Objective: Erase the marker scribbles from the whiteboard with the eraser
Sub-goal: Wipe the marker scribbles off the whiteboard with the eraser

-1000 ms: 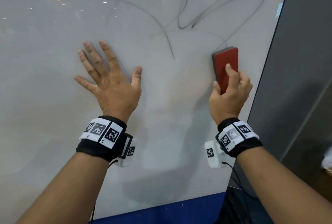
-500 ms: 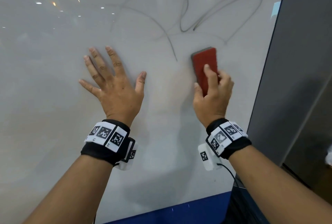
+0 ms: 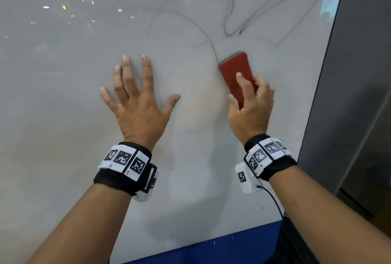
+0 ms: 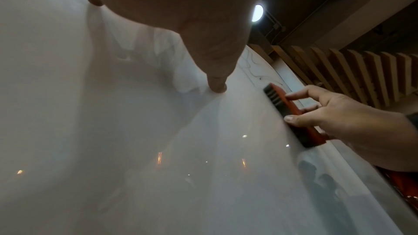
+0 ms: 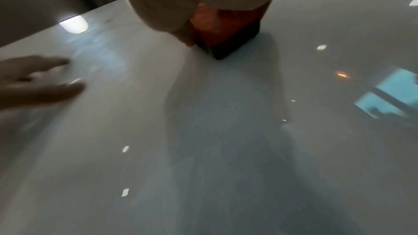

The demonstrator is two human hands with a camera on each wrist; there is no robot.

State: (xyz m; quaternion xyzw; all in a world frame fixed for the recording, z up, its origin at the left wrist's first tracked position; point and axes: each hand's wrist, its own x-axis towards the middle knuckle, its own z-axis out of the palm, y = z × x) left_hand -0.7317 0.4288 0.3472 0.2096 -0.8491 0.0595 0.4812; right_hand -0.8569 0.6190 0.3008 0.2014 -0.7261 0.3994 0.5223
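Scribbles (image 3: 230, 16) loop across the upper whiteboard (image 3: 63, 115). Your right hand (image 3: 251, 107) grips the red eraser (image 3: 236, 73), thumb and fingers curled round its sides, its dark felt flat against the board just below those lines. Your left hand (image 3: 137, 103) presses flat beside it, fingers spread straight.

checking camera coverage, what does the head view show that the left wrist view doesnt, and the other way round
Only the head view shows both wristbands with their square markers, the looping marker scribbles laid out in full, and the blue strip below the board.

Only the left wrist view shows the eraser's dark felt side lying against the board, a round lamp and wooden slats overhead.

Both show the whiteboard, the left hand flat on it, and the right hand gripping the red eraser.
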